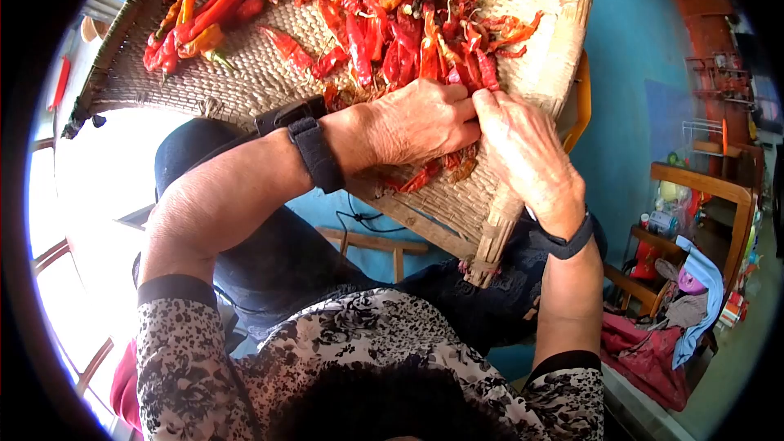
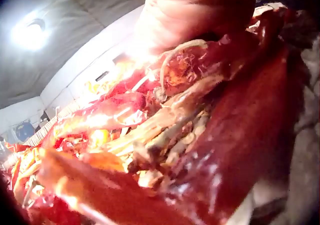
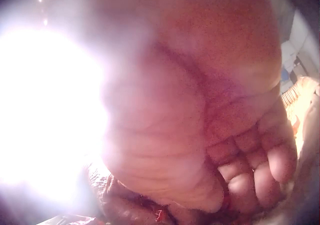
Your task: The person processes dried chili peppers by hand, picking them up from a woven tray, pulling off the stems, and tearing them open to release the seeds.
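Both hands meet over dried red chilies [image 1: 359,49] near the close edge of a woven tray [image 1: 237,90]. The left hand [image 1: 420,121], fingers curled, pinches a chili, mostly hidden by the fingers. Against its fingertips is the right hand [image 1: 527,151], thumb and bent fingers pinching at the same spot. In the right wrist view the right palm [image 3: 200,109] fills the picture, its fingers curled in, with a bit of red chili [image 3: 160,216] beside the thumb. The left wrist view shows wrinkled chilies [image 2: 240,135] very close, below part of the left hand [image 2: 195,14].
Fresher red and orange chilies [image 1: 216,16] lie at the tray's left side. The tray rests over the person's lap. A wooden chair [image 1: 702,184] with cloths stands at the right, and a yellow-orange frame [image 1: 582,102] shows behind the tray's right edge.
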`<action>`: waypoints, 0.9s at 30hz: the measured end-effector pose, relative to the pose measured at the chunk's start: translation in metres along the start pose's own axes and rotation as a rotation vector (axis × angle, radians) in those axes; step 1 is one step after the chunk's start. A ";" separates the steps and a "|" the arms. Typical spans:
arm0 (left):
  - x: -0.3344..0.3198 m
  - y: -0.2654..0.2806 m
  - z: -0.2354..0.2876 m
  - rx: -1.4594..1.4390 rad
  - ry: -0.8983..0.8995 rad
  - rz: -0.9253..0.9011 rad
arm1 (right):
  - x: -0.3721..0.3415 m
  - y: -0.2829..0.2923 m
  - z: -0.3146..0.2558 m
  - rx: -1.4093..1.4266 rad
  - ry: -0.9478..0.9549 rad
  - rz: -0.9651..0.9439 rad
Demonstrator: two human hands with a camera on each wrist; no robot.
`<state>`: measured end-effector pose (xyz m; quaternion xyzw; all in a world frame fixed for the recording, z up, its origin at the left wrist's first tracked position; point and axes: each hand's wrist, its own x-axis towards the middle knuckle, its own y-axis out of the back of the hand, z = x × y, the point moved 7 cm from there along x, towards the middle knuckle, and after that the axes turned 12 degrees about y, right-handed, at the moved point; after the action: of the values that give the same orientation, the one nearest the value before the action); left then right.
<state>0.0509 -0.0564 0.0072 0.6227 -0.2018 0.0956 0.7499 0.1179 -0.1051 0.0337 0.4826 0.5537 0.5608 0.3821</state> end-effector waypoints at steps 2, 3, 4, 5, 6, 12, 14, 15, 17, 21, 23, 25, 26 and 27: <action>0.000 -0.007 0.000 -0.051 0.021 -0.002 | -0.001 0.001 0.001 0.013 -0.048 -0.044; 0.001 -0.007 0.001 -0.041 0.015 0.022 | -0.002 0.001 0.003 0.027 -0.056 -0.038; 0.002 -0.010 0.001 -0.045 0.018 0.017 | -0.004 0.000 0.003 0.028 -0.050 -0.038; 0.004 -0.012 0.000 -0.047 0.023 0.012 | -0.006 -0.002 0.004 0.036 -0.046 -0.043; 0.006 -0.015 0.001 -0.024 0.014 0.019 | -0.007 -0.002 0.005 0.040 -0.046 -0.049; 0.004 -0.013 0.003 0.019 -0.013 0.038 | -0.005 0.003 0.002 0.063 -0.010 -0.027; 0.003 -0.012 0.002 -0.007 -0.032 0.006 | -0.003 0.001 0.004 0.082 -0.024 -0.024; 0.002 -0.011 -0.001 -0.001 -0.038 0.008 | -0.002 0.004 0.004 0.076 -0.025 -0.018; 0.002 -0.001 -0.006 -0.155 -0.081 0.069 | 0.002 0.011 0.007 0.153 -0.029 -0.029; 0.012 0.028 -0.025 -0.417 0.107 0.107 | 0.001 0.034 0.019 0.410 -0.156 0.320; 0.014 0.041 -0.042 -0.631 0.271 0.167 | -0.001 0.040 0.022 0.476 -0.174 0.386; 0.012 0.050 -0.056 -0.820 0.460 0.218 | -0.002 0.034 0.023 0.733 -0.351 0.327; 0.010 0.049 -0.060 -0.846 0.544 0.142 | 0.000 0.024 0.021 0.793 -0.349 0.295; 0.008 0.049 -0.060 -0.841 0.594 0.097 | 0.003 0.020 0.017 0.863 -0.280 0.326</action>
<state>0.0499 0.0112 0.0457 0.2035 -0.0297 0.2136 0.9550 0.1356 -0.0995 0.0530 0.7486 0.5961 0.2621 0.1248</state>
